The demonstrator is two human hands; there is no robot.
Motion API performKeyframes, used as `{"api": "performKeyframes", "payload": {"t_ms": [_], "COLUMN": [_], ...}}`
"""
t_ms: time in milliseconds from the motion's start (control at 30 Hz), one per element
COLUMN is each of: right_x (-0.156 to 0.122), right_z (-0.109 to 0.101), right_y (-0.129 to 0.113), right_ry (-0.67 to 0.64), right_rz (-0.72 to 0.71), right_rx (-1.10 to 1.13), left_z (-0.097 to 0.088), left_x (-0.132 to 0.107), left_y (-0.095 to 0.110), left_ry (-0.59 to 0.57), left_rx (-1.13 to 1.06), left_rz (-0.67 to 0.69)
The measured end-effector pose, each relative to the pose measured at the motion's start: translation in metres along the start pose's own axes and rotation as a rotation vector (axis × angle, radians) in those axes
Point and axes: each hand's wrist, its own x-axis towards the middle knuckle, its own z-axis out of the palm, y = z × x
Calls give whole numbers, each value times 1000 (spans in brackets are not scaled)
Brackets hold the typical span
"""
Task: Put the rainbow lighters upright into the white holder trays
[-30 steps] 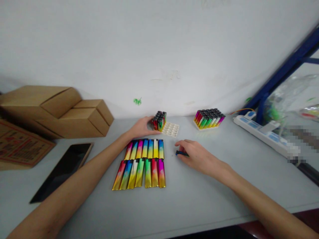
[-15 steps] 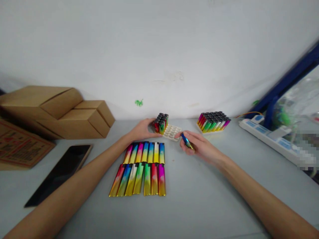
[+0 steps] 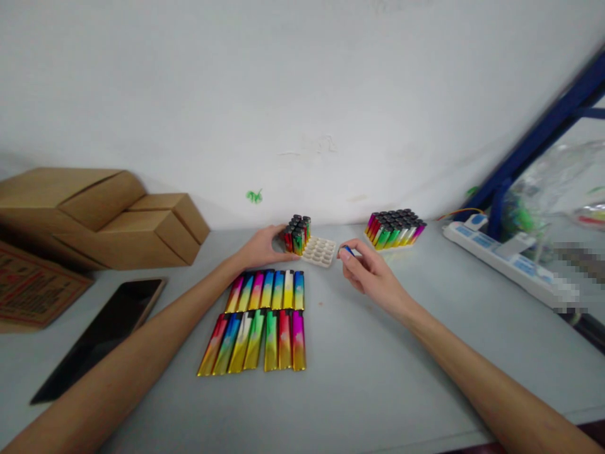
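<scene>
My left hand (image 3: 265,247) is curled round the left end of a white tray (image 3: 326,252), thumb along its front and fingers behind. Several lighters (image 3: 297,234) with black tops stand upright in that end; round hollows show in the rest of the tray. Just right of the tray, my right hand (image 3: 366,268) pinches a blue lighter (image 3: 348,250) between thumb and fingers. Most of this lighter is hidden in the hand. Nearer to me, two rows of shiny multicoloured lighters (image 3: 271,340) lie flat side by side on the table.
A full block of upright lighters (image 3: 396,228) stands at the back right by the wall. Cardboard boxes (image 3: 127,236) sit at the left, with a dark phone-like slab (image 3: 101,334) before them. A white power strip (image 3: 505,261) runs along the right, beside a blue frame (image 3: 534,135).
My right hand has turned the blue lighter, so less of it shows, and has come off the tray's right edge. My left hand stays at the tray. The view has shifted slightly.
</scene>
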Motion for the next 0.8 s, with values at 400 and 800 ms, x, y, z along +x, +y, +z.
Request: {"api": "performKeyframes", "payload": {"t_ms": [400, 800], "right_x": [-4, -4], "right_z": [2, 4], "right_y": [-1, 2], "right_ry": [168, 164], "right_rz": [-110, -110], "right_rx": [-465, -428], "left_z": [-1, -1], "left_x": [0, 0], "left_y": [1, 3], "left_ry": [-3, 3], "left_rx": [19, -5], "left_rz": [-13, 12]}}
